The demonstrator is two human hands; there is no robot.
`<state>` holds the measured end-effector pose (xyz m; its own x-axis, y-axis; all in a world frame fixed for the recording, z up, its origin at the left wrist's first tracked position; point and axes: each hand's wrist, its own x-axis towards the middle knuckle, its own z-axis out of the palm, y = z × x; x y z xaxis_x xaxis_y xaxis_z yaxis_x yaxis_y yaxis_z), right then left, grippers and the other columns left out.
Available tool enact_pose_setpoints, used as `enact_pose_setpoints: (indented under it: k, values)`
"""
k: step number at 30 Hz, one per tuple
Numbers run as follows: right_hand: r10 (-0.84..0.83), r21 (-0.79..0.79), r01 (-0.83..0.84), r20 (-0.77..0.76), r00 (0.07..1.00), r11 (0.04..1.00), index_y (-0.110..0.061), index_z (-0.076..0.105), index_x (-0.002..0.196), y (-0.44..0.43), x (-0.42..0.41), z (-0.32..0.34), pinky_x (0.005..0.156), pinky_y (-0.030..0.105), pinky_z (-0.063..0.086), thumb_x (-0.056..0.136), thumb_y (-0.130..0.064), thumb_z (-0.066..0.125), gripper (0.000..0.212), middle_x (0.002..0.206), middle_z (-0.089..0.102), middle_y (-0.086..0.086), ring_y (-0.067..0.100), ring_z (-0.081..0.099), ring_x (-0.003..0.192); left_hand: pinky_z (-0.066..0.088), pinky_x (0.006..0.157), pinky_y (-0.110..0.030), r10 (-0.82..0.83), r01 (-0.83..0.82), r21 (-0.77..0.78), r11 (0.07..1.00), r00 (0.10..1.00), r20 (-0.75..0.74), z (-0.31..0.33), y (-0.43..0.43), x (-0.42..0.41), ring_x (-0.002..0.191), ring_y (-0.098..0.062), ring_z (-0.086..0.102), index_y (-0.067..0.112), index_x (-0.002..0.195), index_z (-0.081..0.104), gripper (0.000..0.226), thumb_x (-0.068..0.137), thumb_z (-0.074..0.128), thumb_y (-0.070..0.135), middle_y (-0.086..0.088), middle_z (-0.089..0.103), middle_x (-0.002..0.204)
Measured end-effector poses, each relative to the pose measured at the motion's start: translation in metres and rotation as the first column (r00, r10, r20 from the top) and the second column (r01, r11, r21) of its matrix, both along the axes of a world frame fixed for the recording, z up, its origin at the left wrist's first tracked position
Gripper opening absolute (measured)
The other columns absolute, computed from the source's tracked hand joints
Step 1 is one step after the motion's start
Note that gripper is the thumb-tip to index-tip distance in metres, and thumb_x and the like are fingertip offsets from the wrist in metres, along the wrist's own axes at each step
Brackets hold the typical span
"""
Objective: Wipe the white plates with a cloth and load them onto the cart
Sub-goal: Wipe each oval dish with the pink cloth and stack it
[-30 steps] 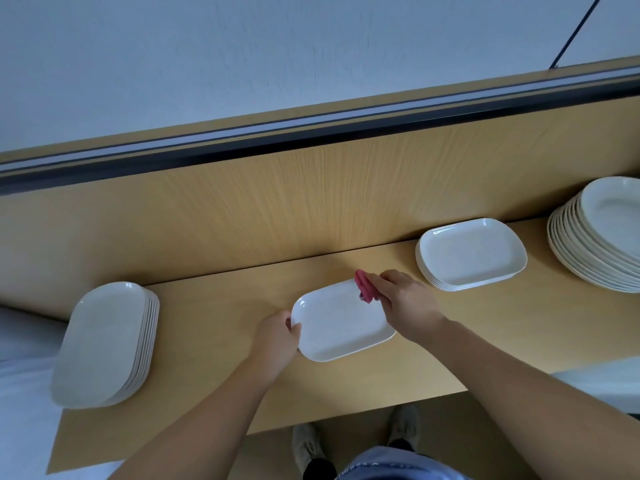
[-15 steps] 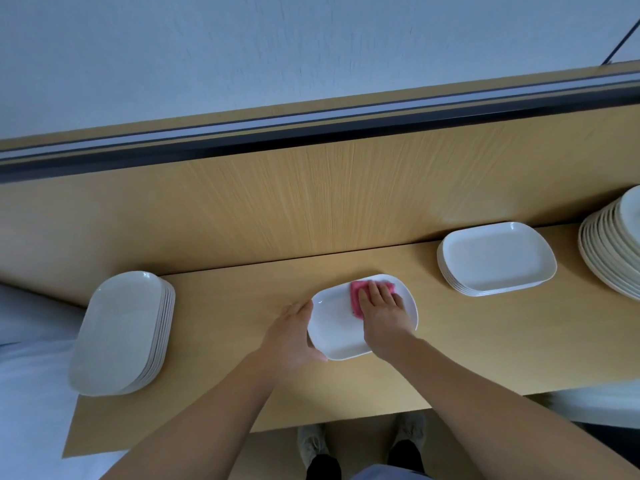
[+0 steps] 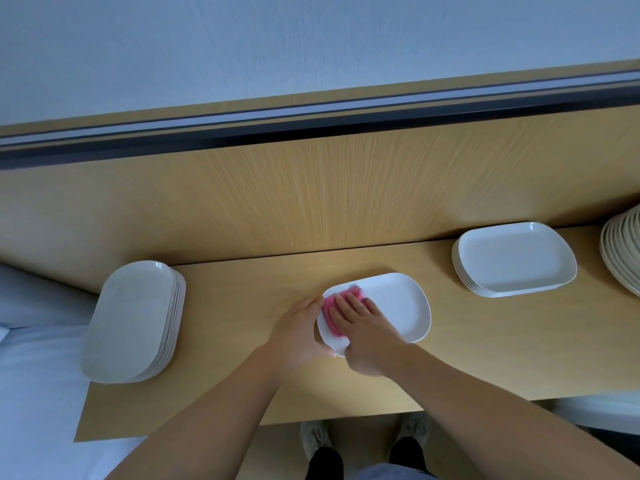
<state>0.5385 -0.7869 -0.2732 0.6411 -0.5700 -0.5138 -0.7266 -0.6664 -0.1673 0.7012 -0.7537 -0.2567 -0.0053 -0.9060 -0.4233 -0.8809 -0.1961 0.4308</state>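
Pale wall on the far side, with a dark rail under it. Below that an upright wood-grain panel backs the desk. The desk top is the same light wood and runs long from left to right.

Plate: white, rounded oblong, flat on the desk about midway along, set slightly askew.

Left hand: at the plate's left end. Fingers curl round the rim, thumb tip at the near edge. It grips the plate.

Right hand: over the plate's left part. Fingers are straight and together, pressing flat on the cloth, and nothing is clasped.

Cloth: pink, small, mostly under those fingers (its far edge is blurred). It lies inside the plate, touching it, just beside the left hand.

Left stack: white oblong plates at the desk's left end, well apart from the plate.

Right stack: plates of the same shape, to the right and a little farther back, near the panel.

Round stack: creamier plates at the right edge, cut off by the frame.

Shoes: a pair on the floor, under the desk's near edge.

White surface: left of the desk; I cannot tell what it is.
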Motion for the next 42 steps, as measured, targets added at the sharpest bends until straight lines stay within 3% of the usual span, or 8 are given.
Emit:
enact_pose_setpoints:
  k: [8,18,22,24,27,31,36,42]
  values:
    - [0.220,0.011,-0.222,0.086,0.972,0.975,-0.024,0.000,0.155,0.000,-0.025,-0.003,0.121,0.042,-0.004,0.098,-0.039,0.037,0.069,0.163,-0.007,-0.002,0.020,-0.014,0.148,0.032,0.108,-0.026,-0.076,0.078,-0.041,0.996,0.995,0.067,-0.008,0.004,0.007,0.138,-0.012,0.029,0.025,0.151,0.022,0.108,0.065,0.076,0.061,0.009,0.029,0.151]
    - [0.199,0.071,-0.213,0.163,0.966,0.974,-0.028,0.015,0.155,-0.004,-0.047,-0.003,0.118,0.029,-0.010,0.102,-0.036,0.037,0.057,0.162,0.005,-0.010,0.012,-0.008,0.149,0.032,0.109,-0.029,-0.175,0.177,-0.021,0.984,0.981,0.090,-0.011,0.003,0.016,0.135,-0.016,0.033,0.028,0.152,0.026,0.097,0.073,0.071,0.061,0.006,0.029,0.152]
    - [0.171,0.100,-0.199,0.232,0.957,0.975,-0.027,0.030,0.151,-0.014,-0.079,0.005,0.121,0.025,-0.004,0.098,-0.048,0.013,0.060,0.157,0.024,-0.014,0.005,0.004,0.148,0.036,0.104,-0.028,-0.147,0.149,-0.014,0.989,0.986,0.084,-0.013,0.004,0.022,0.129,-0.014,0.037,0.037,0.150,0.027,0.094,0.071,0.072,0.061,0.009,0.029,0.147]
    - [0.157,0.106,-0.187,0.241,0.958,0.977,-0.027,0.042,0.146,-0.019,-0.090,0.011,0.117,0.016,-0.008,0.104,-0.034,0.025,0.045,0.152,0.033,-0.015,0.000,0.012,0.145,0.037,0.103,-0.029,-0.153,0.155,-0.012,0.988,0.984,0.094,-0.013,0.003,0.022,0.130,-0.014,0.036,0.039,0.150,0.026,0.094,0.071,0.071,0.062,0.009,0.027,0.148]
    - [0.173,0.071,-0.196,0.246,0.954,0.978,-0.027,0.054,0.137,-0.025,-0.097,0.017,0.118,0.031,0.022,0.098,-0.007,0.046,0.045,0.145,0.047,-0.011,0.007,0.033,0.140,0.033,0.107,-0.029,-0.186,0.188,-0.002,0.982,0.975,0.121,-0.013,0.002,0.022,0.134,-0.015,0.032,0.039,0.151,0.022,0.093,0.074,0.069,0.061,0.007,0.022,0.152]
    - [0.207,-0.062,-0.197,0.228,0.952,0.978,-0.027,0.056,0.134,-0.037,-0.092,0.020,0.098,0.038,0.045,0.082,0.005,0.050,0.061,0.140,0.053,-0.008,0.018,0.049,0.127,0.022,0.116,-0.030,-0.260,0.265,-0.029,0.964,0.958,0.120,-0.013,0.005,0.023,0.144,-0.014,0.014,0.039,0.149,0.028,0.087,0.076,0.070,0.058,0.010,0.012,0.159]
    - [0.303,-0.246,-0.239,0.271,0.914,0.939,-0.026,0.064,0.115,-0.055,-0.059,0.014,0.089,0.039,0.050,0.069,0.004,0.063,0.055,0.119,0.063,-0.009,0.022,0.054,0.119,0.050,0.096,-0.039,-0.350,0.381,-0.285,0.880,0.924,0.157,-0.019,0.008,0.019,0.122,-0.022,0.050,0.017,0.114,0.070,0.058,0.069,0.080,0.052,0.002,0.059,0.131]
    - [0.361,-0.294,-0.307,0.147,0.921,0.905,-0.024,0.072,0.100,-0.053,-0.041,0.000,0.091,0.037,0.051,0.058,-0.003,0.075,0.047,0.113,0.067,-0.005,0.026,0.060,0.113,0.056,0.074,-0.026,-0.521,0.522,-0.363,0.772,0.847,0.109,-0.023,0.009,-0.001,0.095,-0.014,0.064,0.013,0.087,0.074,0.038,0.080,0.067,0.049,0.004,0.070,0.101]
